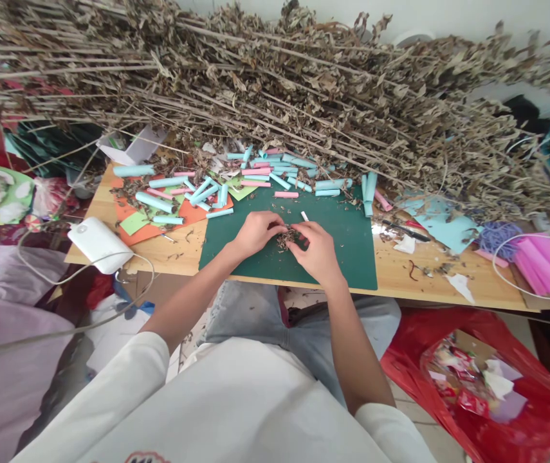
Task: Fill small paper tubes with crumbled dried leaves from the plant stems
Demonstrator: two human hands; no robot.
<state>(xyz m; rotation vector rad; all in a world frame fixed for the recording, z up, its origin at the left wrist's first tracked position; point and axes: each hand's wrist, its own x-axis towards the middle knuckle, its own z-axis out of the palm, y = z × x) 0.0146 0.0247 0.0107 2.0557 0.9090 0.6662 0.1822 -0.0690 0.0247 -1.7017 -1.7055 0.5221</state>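
Observation:
Over the dark green cutting mat (236, 254), my left hand (257, 233) and my right hand (317, 249) meet with bent fingers around crumbled dried leaves (284, 240). Both sets of fingertips are closed on the leaf bits. A small white stick (304, 217) shows just beyond my right fingers; whether they touch it I cannot tell. Blue paper rolls (327, 192) and pink paper rolls (286, 194) lie along the mat's far edge and on orange paper (137, 236) to the left.
A big heap of dried leafy stalks (265, 83) spans the table's back. On the left lies a white power bank (100, 245) with a cable. Blue paper (443, 222), purple yarn (500, 240) and pink paper (545, 265) are at right. A red trash bag (414, 347) stands below.

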